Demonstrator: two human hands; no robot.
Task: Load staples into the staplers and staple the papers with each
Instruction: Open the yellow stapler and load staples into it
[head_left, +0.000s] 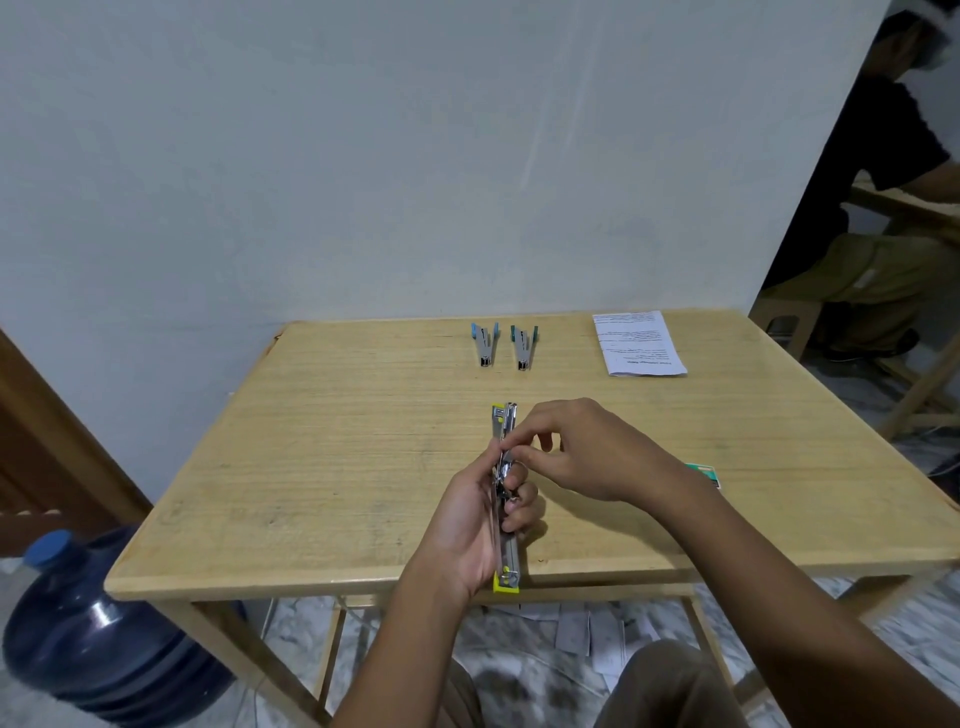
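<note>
Over the front of the tabletop (311, 467), left grip (470, 525) clasping the opened yellow stapler (505, 418), right grip (582, 452) pinching its metal rail.

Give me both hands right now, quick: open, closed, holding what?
Left hand: grips the yellow stapler, which is swung open.
Right hand: fingertips pinch at the stapler's metal channel; whether they hold staples cannot be told.
</note>
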